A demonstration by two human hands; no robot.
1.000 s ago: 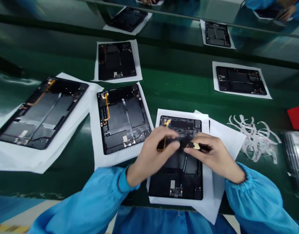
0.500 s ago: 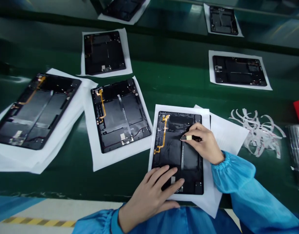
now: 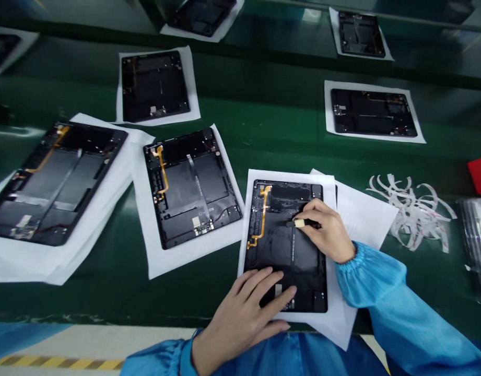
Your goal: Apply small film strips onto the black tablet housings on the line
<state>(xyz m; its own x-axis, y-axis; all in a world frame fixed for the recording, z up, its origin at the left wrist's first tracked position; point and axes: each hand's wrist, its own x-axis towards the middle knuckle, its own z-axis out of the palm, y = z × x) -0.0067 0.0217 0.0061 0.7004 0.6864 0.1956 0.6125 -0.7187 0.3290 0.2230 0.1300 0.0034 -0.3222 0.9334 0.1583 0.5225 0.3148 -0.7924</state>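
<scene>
Fingers of the right hand (image 3: 331, 233) pinch a small black-and-cream piece (image 3: 298, 223) over the open tablet (image 3: 308, 250) on the bench (image 3: 271, 143), and should move gently while the left hand (image 3: 242, 316), fingers spread, steadies the tablet's near end.

Clock from centre of near black rectangular tablet housing (image 3: 275, 250): passable at 12, over green tabletop (image 3: 256, 141). Blocked at 7 by spread bare left hand (image 3: 244, 316), at 2 by pinching bare right hand (image 3: 328, 230). Farther out, obstructed between 2 and 3 by tangled white curled strips (image 3: 414, 211), at 3 by clear plastic stack (image 3: 477, 245).
</scene>
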